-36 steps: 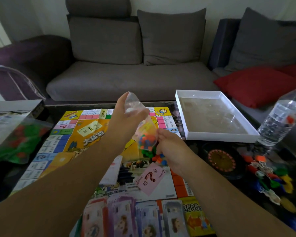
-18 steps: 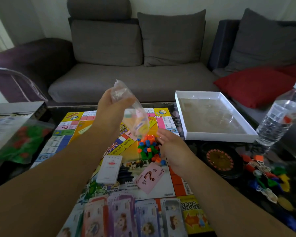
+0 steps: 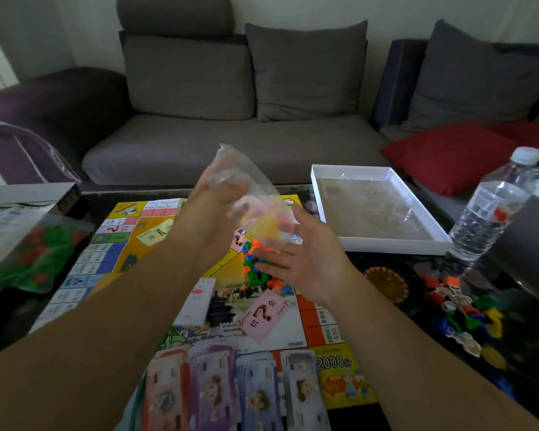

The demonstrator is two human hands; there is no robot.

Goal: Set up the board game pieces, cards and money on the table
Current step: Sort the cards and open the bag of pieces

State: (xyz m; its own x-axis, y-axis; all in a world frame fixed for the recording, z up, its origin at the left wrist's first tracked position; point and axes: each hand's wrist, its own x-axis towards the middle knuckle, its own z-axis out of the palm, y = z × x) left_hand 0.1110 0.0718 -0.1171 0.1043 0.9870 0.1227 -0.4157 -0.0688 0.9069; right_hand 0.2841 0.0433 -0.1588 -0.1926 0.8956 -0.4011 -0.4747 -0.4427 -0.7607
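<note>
Game board (image 3: pixel 156 244) spread flat on the dark table (image 3: pixel 511 244), filling the centre and lower centre of the frame. Small coloured pieces (image 3: pixel 262 275) heaped on the board just below centre, blue, orange and green, close under the right fingers. Clear plastic bag (image 3: pixel 249 194) held up above that heap, gripped by the left hand (image 3: pixel 206 219), fingers curled round its upper part; lower end hanging open toward the right hand, contents blurred, pink and yellow tints showing through. Right hand (image 3: pixel 308 256) just right of the bag, palm turned toward it, fingers spread and fairly straight, fingertips near the bag's lower end; touching or not, cannot tell.

Pink card (image 3: pixel 263 315) with a question mark lying tilted on the board, low of centre. White card stack (image 3: pixel 196 303) just left of it. Paper money (image 3: pixel 231 390) in a row of overlapping stacks along the bottom edge, partly over the board.

White box tray (image 3: pixel 386 247) right of centre, upper part, beside the board. Water bottle (image 3: pixel 492 209) upright at the right edge. Round dark spinner (image 3: pixel 386 284) below the tray. Loose coloured tokens (image 3: pixel 461 312) scattered lower right on the table. Bag of red and green pieces (image 3: pixel 35 259) at the left edge. Grey sofa (image 3: pixel 199 144) across the top, red cushion (image 3: pixel 448 157) upper right.
</note>
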